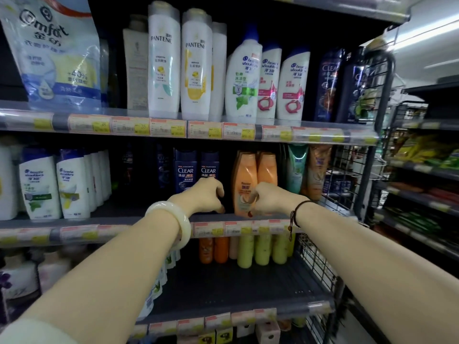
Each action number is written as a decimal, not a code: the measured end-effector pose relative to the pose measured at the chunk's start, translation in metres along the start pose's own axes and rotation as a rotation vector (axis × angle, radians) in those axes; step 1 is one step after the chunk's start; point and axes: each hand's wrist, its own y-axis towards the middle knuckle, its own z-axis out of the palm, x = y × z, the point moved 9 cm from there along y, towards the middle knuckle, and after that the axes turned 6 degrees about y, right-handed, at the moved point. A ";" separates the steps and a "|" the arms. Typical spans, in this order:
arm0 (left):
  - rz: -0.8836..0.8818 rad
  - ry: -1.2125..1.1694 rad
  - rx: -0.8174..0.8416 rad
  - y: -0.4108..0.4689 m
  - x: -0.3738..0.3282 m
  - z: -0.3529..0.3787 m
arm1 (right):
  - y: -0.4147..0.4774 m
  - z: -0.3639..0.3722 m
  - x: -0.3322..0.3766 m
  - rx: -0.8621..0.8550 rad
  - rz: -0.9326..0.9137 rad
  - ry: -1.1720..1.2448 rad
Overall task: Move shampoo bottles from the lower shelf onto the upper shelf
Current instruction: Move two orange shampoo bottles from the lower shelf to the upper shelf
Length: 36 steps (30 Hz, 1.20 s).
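My left hand (207,194), with a pale bangle on the wrist, is curled in front of the lower half of a dark blue CLEAR bottle (210,167) on the lower shelf (139,228). Its fingertips point into the dark gap to the right of that bottle, and no clear hold shows. My right hand (270,198), with a dark cord bracelet, has its fingers and thumb closed on the lower right part of an orange bottle (244,177). A second orange bottle (268,167) stands just behind it. The upper shelf (273,132) carries Pantene (164,60) and Head & Shoulders bottles (242,78).
White Head & Shoulders bottles (39,184) fill the lower shelf's left side. A green tube (296,167) stands right of the orange bottles. A black wire rack (352,175) closes the shelf's right end. A shelf below holds orange and yellow-green bottles (253,249). Another shelving unit (422,170) stands at the right.
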 end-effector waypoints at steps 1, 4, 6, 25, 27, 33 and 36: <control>0.011 -0.001 0.008 0.001 -0.005 0.004 | -0.003 0.000 -0.005 0.001 0.007 -0.006; 0.030 -0.012 0.025 0.003 -0.016 0.016 | -0.010 -0.001 -0.018 0.002 0.028 -0.014; 0.024 -0.009 0.015 0.006 -0.020 0.021 | -0.012 -0.004 -0.026 -0.012 0.042 -0.002; -0.051 -0.317 -0.166 0.043 -0.015 0.047 | 0.030 -0.003 -0.091 -0.235 0.126 0.500; -0.051 -0.319 -0.178 0.042 -0.017 0.047 | 0.034 -0.001 -0.094 -0.252 0.118 0.515; -0.047 -0.338 -0.182 0.045 -0.017 0.048 | 0.043 0.000 -0.101 -0.284 0.113 0.534; -0.058 -0.338 -0.184 0.048 -0.014 0.049 | 0.045 0.000 -0.103 -0.276 0.113 0.550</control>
